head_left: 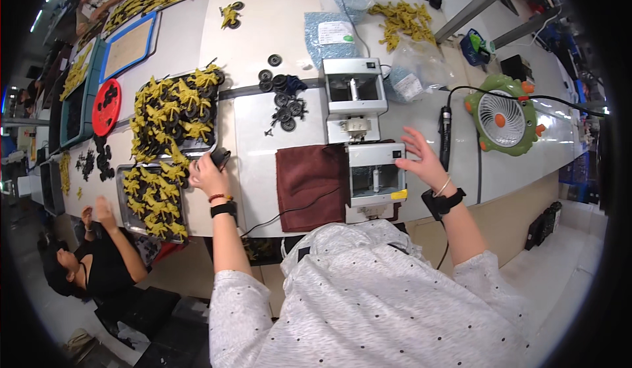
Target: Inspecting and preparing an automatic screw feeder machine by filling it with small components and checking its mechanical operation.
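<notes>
My left hand point(209, 176) is closed at the right edge of the trays, on what looks like a yellow toy motorcycle point(176, 155); a black wheel point(222, 158) shows beside its fingers, which partly cover the toy. Yellow motorcycles with black wheels fill the far tray point(219, 128) and the near tray point(123, 200). Fingers spread, my right hand point(421, 160) is at the right side of the nearer white machine point(376, 177), holding nothing. Behind that machine stands a second, similar one point(355, 88).
Loose black wheels point(287, 110) lie left of the machines, behind a dark red cloth point(306, 187). A green fan point(503, 114) and a black-handled corded tool point(446, 128) are on the right. At left, a co-worker point(99, 256) sits near a red plate point(106, 107) of black parts.
</notes>
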A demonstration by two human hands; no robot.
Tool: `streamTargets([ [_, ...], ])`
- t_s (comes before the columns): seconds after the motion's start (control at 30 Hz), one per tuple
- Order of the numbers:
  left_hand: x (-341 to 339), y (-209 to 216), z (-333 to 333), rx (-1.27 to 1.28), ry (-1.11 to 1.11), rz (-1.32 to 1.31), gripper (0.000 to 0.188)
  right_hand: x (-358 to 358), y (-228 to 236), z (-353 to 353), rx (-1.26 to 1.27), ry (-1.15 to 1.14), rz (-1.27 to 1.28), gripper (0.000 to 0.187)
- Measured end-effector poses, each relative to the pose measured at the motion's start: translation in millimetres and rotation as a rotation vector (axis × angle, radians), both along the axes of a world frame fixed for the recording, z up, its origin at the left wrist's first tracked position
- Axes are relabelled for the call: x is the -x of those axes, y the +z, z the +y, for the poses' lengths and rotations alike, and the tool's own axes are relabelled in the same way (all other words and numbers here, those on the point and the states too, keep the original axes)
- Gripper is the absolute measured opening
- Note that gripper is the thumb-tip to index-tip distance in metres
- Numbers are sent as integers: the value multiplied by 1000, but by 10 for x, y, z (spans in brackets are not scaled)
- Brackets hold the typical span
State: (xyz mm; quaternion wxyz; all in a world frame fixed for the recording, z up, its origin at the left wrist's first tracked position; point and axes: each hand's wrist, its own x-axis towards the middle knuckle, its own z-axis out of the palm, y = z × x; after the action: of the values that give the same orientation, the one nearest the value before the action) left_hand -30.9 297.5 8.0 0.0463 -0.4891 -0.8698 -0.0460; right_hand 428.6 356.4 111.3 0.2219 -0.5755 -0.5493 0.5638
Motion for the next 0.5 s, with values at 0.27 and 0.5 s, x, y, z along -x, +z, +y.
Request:
streamTargets([
  [0.27,-236,805,-159,-1038,184,-1260,38,-93,-213,-255,33,-40,99,82],
  [0.5,-1332,1432,-274,-525,41,-2195,53,61,-479,-342,308,-181,346,73],
])
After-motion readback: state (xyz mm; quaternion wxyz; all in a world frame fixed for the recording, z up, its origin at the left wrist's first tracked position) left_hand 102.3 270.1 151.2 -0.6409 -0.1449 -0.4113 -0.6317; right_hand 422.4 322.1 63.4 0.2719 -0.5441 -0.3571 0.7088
